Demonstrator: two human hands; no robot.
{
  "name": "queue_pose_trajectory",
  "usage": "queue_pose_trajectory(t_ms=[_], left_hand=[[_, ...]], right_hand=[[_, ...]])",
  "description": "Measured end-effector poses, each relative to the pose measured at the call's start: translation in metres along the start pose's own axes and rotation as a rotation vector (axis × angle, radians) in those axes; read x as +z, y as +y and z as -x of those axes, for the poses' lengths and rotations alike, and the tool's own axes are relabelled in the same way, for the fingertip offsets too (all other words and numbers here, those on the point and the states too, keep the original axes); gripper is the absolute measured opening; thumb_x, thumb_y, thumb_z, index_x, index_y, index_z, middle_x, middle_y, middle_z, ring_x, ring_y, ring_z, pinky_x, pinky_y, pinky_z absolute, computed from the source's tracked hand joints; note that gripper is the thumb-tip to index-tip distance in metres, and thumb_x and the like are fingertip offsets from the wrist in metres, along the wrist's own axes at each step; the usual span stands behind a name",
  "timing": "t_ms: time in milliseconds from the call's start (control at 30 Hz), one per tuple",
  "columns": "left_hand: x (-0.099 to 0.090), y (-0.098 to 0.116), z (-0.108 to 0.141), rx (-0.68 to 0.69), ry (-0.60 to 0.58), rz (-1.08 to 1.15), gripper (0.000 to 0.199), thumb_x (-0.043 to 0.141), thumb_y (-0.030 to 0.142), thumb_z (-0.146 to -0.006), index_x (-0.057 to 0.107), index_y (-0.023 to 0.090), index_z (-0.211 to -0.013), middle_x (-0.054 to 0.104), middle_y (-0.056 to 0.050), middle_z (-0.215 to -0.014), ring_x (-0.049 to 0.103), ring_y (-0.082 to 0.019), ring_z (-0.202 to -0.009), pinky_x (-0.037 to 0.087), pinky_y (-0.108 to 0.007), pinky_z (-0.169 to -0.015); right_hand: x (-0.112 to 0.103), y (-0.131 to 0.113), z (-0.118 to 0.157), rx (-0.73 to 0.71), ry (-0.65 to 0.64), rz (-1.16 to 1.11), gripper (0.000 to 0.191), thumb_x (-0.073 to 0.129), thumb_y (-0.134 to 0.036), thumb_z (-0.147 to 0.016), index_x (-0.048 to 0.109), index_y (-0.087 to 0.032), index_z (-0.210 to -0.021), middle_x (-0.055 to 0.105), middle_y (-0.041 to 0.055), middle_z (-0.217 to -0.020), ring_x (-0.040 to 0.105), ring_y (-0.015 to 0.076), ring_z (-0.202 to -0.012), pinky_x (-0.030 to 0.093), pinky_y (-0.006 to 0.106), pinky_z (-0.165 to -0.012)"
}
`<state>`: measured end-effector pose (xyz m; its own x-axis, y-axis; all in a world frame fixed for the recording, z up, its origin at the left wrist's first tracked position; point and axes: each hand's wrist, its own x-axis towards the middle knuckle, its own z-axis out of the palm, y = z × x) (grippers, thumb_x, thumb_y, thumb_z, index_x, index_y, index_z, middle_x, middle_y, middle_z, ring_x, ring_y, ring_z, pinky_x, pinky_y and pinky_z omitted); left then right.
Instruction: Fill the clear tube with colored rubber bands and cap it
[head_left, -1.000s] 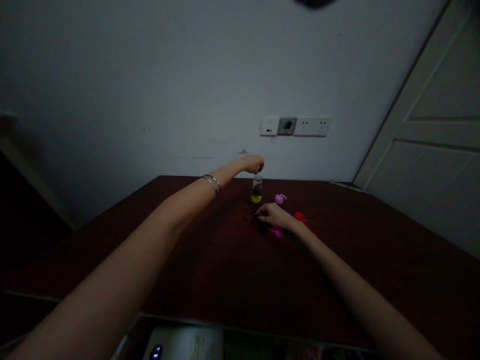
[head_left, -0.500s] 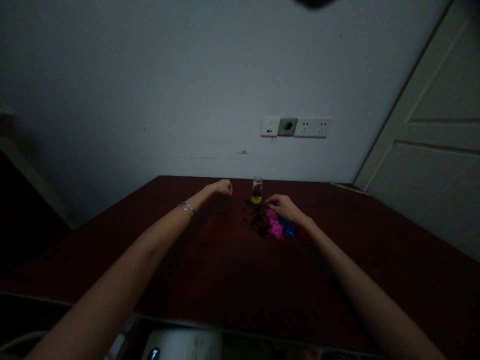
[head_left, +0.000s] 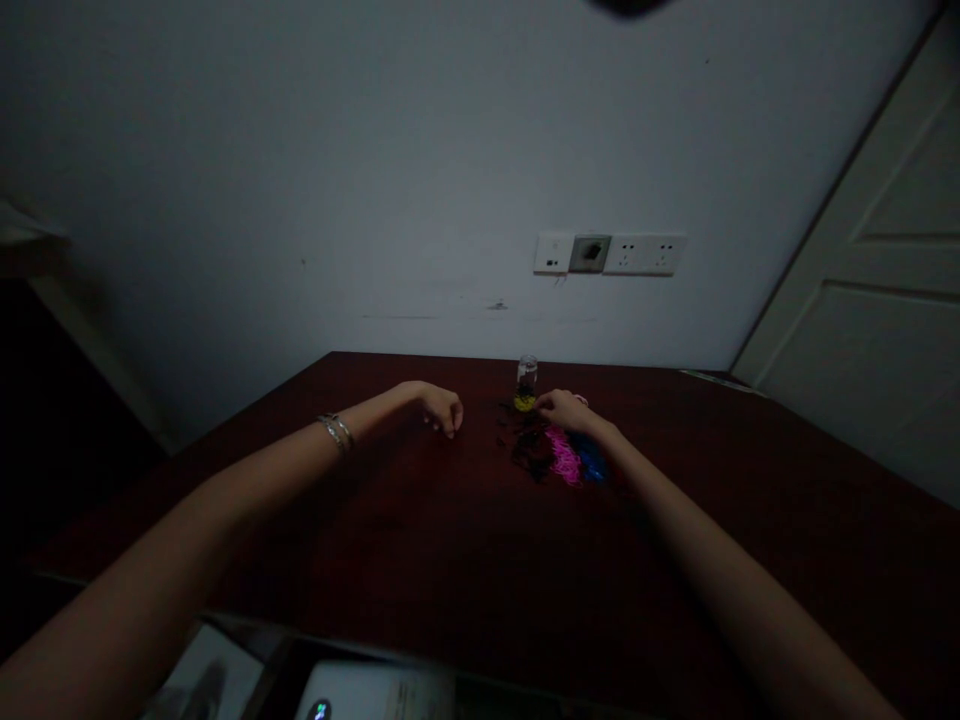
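Observation:
My left hand (head_left: 442, 408), with silver bangles at its wrist, hangs low over the table left of the jar. Its fingers are curled closed, and I cannot make out anything in them. My right hand (head_left: 568, 410) is beside the clear jar (head_left: 527, 375), fingertips pinched over the small heaps; what they hold is too small to tell. The jar stands upright with yellow and black bits low inside. Below my right hand lie thin loops resembling rubber bands: a black heap (head_left: 531, 455), a pink heap (head_left: 564, 458) and a blue heap (head_left: 591, 460).
The dark red table (head_left: 450, 560) runs back to a pale wall (head_left: 412, 180) with sockets (head_left: 641, 254). A door (head_left: 892, 290) is at the right. Below the table's front edge, a white device (head_left: 360, 690) with a small lit display sits in an open space.
My left hand has come down and nearer, its fingers now pointing at the table. My right hand stays by the heaps, its fingertips closer to the jar. The view has shifted slightly left.

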<state>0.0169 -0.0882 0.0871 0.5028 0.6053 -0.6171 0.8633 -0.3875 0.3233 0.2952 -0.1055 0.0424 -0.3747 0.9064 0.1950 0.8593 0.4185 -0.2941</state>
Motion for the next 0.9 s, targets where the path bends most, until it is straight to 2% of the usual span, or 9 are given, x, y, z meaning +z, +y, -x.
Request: queue_pose_trajectory(t_ms=[233,400,633,800,900], left_hand=[[0.011,0.0,-0.005,0.032,0.069,-0.009,0.012,0.06,0.018,-0.058,0.058,0.015,-0.069,0.054,0.001,-0.057,0.048,-0.01,-0.05,0.032,-0.017,-0.039],[0.006,0.0,-0.011,0.052,0.117,0.0,0.011,0.058,0.016,-0.058,0.06,0.014,-0.068,0.053,0.001,-0.053,0.047,-0.009,-0.049,0.032,-0.016,-0.04],[-0.003,0.005,-0.048,0.194,0.367,0.097,0.016,0.055,0.018,-0.059,0.063,0.012,-0.071,0.052,0.002,-0.054,0.044,-0.007,-0.047,0.032,-0.016,-0.043],[-0.008,0.012,-0.07,0.231,0.506,0.165,0.024,0.053,0.018,-0.062,0.067,0.011,-0.081,0.055,0.001,-0.057,0.045,-0.007,-0.047,0.035,-0.017,-0.045],[-0.009,0.015,-0.079,0.204,0.652,0.114,0.027,0.053,0.013,-0.062,0.068,0.011,-0.084,0.063,-0.002,-0.069,0.054,-0.011,-0.061,0.041,-0.018,-0.057]], right_hand=[[0.008,0.004,-0.005,-0.007,-0.042,-0.01,0.032,0.047,-0.01,-0.071,0.071,-0.016,-0.091,0.071,0.0055,-0.086,0.063,0.0172,-0.076,0.043,0.022,-0.066],[0.006,0.003,0.0,-0.033,-0.068,-0.081,0.029,0.048,-0.01,-0.071,0.071,-0.013,-0.089,0.071,0.0066,-0.085,0.063,0.0169,-0.075,0.044,0.021,-0.067],[0.0,-0.005,0.006,-0.115,-0.125,-0.192,0.027,0.051,-0.012,-0.071,0.071,-0.014,-0.09,0.071,0.0065,-0.088,0.063,0.0171,-0.079,0.045,0.023,-0.071],[-0.024,-0.006,0.014,-0.1,-0.054,-0.238,0.027,0.051,-0.017,-0.073,0.07,-0.013,-0.091,0.07,0.0074,-0.086,0.063,0.0176,-0.076,0.045,0.025,-0.067],[-0.036,-0.003,0.017,-0.075,-0.011,-0.257,0.026,0.053,-0.017,-0.071,0.07,-0.012,-0.089,0.07,0.0081,-0.086,0.063,0.0176,-0.077,0.045,0.025,-0.068]])
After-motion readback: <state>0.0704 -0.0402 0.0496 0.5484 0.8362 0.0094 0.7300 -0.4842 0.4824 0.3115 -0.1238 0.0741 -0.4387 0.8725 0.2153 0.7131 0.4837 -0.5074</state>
